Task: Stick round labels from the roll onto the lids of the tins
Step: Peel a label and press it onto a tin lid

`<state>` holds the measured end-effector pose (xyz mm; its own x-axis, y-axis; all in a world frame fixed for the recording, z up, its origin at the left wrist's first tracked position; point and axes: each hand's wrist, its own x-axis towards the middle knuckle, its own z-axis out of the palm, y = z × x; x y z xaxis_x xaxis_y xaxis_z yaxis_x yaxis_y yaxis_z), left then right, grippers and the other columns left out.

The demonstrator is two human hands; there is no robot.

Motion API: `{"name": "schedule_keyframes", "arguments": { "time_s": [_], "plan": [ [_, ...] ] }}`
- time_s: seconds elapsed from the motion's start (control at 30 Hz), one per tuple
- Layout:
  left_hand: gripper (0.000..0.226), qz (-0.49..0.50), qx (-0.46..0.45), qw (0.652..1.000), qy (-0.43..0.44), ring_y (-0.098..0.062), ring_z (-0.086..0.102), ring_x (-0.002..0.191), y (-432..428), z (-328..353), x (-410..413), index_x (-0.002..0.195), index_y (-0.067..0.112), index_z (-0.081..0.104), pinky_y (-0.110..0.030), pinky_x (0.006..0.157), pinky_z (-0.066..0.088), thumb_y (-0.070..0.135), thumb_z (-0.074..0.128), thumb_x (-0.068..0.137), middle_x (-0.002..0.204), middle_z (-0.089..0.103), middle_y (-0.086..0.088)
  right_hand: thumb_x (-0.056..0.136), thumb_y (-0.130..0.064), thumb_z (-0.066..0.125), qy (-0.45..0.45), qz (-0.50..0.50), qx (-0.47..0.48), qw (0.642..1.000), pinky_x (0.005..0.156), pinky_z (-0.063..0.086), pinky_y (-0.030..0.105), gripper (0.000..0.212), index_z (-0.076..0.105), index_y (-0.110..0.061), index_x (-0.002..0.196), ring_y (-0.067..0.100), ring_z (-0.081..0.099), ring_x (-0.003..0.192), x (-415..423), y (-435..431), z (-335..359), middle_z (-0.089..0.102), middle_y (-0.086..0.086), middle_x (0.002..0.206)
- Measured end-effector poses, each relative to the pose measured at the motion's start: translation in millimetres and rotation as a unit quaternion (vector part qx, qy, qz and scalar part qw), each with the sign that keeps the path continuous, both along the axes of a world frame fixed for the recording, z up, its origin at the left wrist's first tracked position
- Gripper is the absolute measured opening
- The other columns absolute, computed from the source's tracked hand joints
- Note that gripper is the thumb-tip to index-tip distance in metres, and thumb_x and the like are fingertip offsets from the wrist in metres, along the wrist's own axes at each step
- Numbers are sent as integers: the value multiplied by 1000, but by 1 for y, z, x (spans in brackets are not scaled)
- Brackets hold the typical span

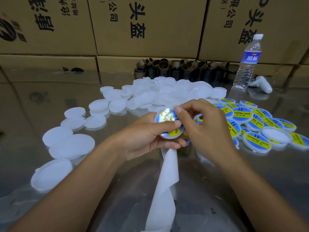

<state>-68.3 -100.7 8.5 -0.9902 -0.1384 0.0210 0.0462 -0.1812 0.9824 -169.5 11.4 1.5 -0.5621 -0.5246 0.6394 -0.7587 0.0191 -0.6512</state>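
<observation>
Nearest me: the white backing strip [167, 181] hangs from under my hands toward the near edge, twisted, and the frame bottom cuts it off. Bare bench [200, 190] shows between my forearms; that is the only open room close in.

Left hand [147, 136] grips one lid [163, 135], thumb across the top, fingers underneath. A blue-and-yellow label [174, 131] sits on it. Glare washes out its upper half, and only "STE" reads.

Right hand [205, 129] has curled fingers pinching the lid's far-right edge, one tip on the label. Blue and yellow shows inside the curl; I cannot tell what it is.

Left: plain white lids [66, 141] scattered singly and overlapping, with gaps of bench between them. Right: labelled lids [259, 124] heaped, touching, close by my right wrist.

Beyond: a white lid pile [167, 92], its count unreadable. Behind it are brown cores [180, 67] against the cartons [150, 25]. Far right, a water bottle [247, 61] stands upright, with a white handset [260, 84] beside it.
</observation>
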Motion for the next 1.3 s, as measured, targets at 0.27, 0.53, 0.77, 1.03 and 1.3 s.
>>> {"name": "schedule_keyframes", "arguments": {
  "time_s": [0.27,0.53,0.77,1.03,1.3],
  "plan": [
    [28,44,6,998,51,-14,68,62,0,-1,-4,97,6,64,-18,56,55,26,61,78,79,72,-7,92,-27,58,-132,105,-33,985,66,50,23,20,67,-26,74,1,57,62,3,0,5,63,-16,62],
    [37,131,-16,990,55,-18,70,65,-1,-1,-8,91,9,65,-21,55,55,42,57,76,77,72,-9,90,-24,60,-136,113,-7,984,67,50,18,17,69,-25,75,6,63,69,3,1,6,69,-7,69],
    [39,193,-48,976,90,-20,70,82,-6,-4,-7,96,3,63,-28,67,59,35,63,74,87,70,-10,78,-17,75,-132,132,4,982,66,48,17,11,64,-20,78,4,60,66,4,0,5,66,-11,68],
    [44,213,-62,969,105,-13,70,73,-7,-2,-8,89,6,68,-22,64,55,46,59,73,80,73,-5,81,-18,72,-145,121,1,982,73,51,33,12,62,-24,83,15,64,72,5,1,6,69,3,75],
    [26,211,-84,968,110,-14,69,72,-11,-5,-8,61,27,62,-20,60,52,48,57,75,75,71,2,91,-16,60,-171,127,-5,977,79,56,29,10,66,-19,83,13,70,78,4,0,7,73,2,82]
  ]
}}
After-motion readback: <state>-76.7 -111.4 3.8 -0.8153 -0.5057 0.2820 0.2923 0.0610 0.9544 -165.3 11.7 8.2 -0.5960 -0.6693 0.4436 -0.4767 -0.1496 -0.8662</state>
